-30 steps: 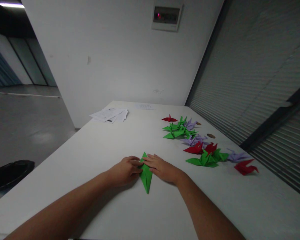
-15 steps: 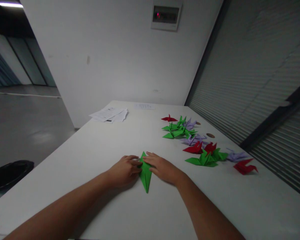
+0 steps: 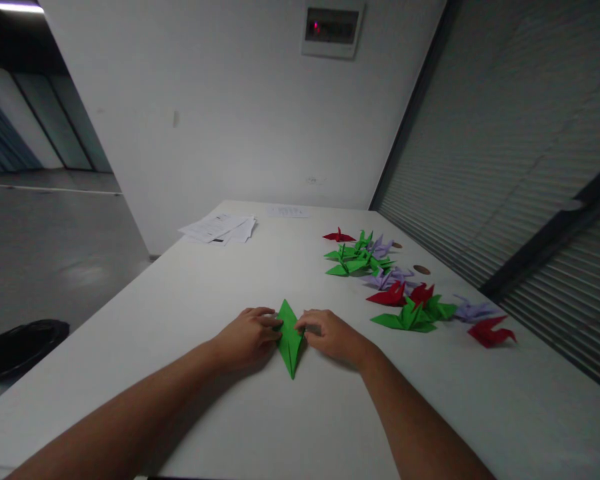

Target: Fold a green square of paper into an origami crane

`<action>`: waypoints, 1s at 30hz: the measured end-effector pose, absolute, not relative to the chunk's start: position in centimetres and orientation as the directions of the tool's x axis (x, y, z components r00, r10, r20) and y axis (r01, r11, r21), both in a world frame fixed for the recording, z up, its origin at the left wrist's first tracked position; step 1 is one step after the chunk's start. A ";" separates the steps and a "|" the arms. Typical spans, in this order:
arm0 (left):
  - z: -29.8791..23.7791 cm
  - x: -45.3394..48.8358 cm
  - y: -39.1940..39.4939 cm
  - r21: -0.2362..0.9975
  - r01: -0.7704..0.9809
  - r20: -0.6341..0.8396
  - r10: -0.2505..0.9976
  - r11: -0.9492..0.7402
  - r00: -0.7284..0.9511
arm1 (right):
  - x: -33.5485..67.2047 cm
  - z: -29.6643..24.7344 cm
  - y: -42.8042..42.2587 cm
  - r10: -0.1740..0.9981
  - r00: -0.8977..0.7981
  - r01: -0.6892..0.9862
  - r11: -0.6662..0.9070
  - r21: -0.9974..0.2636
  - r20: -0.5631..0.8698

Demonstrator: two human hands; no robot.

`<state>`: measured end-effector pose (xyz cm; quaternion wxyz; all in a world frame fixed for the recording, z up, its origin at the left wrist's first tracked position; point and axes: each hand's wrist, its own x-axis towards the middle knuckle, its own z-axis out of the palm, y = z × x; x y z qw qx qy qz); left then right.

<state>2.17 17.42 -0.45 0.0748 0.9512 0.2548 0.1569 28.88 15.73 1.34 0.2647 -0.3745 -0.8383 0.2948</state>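
A green sheet of origami paper (image 3: 290,340), folded into a long diamond with a slit down its lower half, lies on the white table (image 3: 205,413). My left hand (image 3: 250,339) holds its left edge, fingers curled against the paper. On the opposite side, my right hand (image 3: 330,337) has thumb and fingers bent together at the right edge. The fingertips partly cover both edges. Off to the right stand folded paper cranes: a green one (image 3: 410,317), a red one (image 3: 491,331) and a purple one (image 3: 473,310) are among several.
More cranes, such as a green one (image 3: 353,265) and a red one (image 3: 339,236), sit farther back. Loose printed papers (image 3: 217,228) lie at the far left. A black-lined bin (image 3: 25,347) stands beyond the left edge; blinds (image 3: 480,167) run along the right.
My right hand has drawn back from the top of the green paper to its right edge, with its fingers more bent. The paper has shifted slightly away. My left hand stays at its side.
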 end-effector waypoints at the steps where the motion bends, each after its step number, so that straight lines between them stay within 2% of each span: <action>1: -0.5 2.1 17.4 0.222 0.461 0.264 0.509 -0.859 0.820 | 29.0 1.3 15.8 0.786 -0.576 0.470 0.543 -0.696 0.224; 6: -0.7 2.0 17.4 0.168 0.469 0.257 0.498 -0.867 0.828 | 29.2 1.1 15.9 0.810 -0.545 0.497 0.519 -0.695 0.215; 13: -0.5 2.2 17.5 0.138 0.409 0.289 0.432 -0.902 0.855 | 29.5 0.8 15.9 0.761 -0.614 0.518 0.590 -0.619 0.211; 17: 0.0 2.5 17.5 0.179 0.334 0.313 0.375 -0.926 0.873 | 29.5 0.5 16.1 0.677 -0.706 0.495 0.683 -0.538 0.209; 22: 0.0 2.8 17.4 0.303 0.343 0.303 0.432 -0.889 0.850 | 29.4 0.5 16.2 0.627 -0.757 0.504 0.740 -0.446 0.185; 25: -0.4 2.9 17.2 0.352 0.371 0.313 0.481 -0.860 0.819 | 29.4 0.7 16.2 0.624 -0.760 0.503 0.741 -0.445 0.179; 30: -1.0 2.9 17.1 0.364 0.385 0.328 0.504 -0.848 0.799 | 29.2 1.0 16.0 0.624 -0.764 0.502 0.736 -0.454 0.166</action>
